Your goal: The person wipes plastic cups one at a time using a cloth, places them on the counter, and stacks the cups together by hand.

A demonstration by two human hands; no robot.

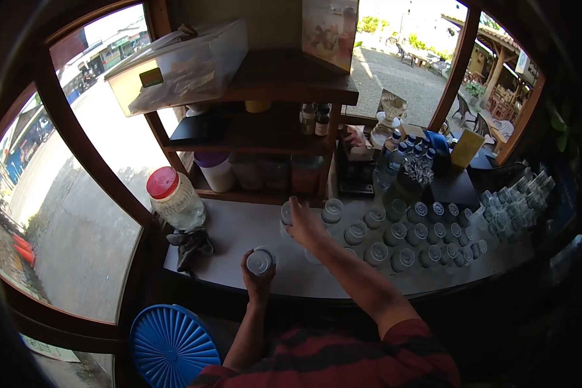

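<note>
My left hand (258, 284) is wrapped round a clear glass (260, 261) over the counter's front edge; its round end faces up. My right hand (304, 227) reaches forward and grips another glass (286, 213) near the shelf, the fingers at its upper side. Just right of that hand stands a separate glass (332, 211). Several more upturned glasses (394, 234) are set in rows along the counter to the right. Part of one glass (313, 256) is hidden under my right forearm.
A red-lidded jar (174, 197) and a dark cloth (190, 247) are on the left of the white counter (229, 226). Behind rises a wooden shelf (258, 140) with containers. Bottles (394, 158) and stacked glasses (517, 204) occupy the right. A blue ribbed lid (172, 349) is below left.
</note>
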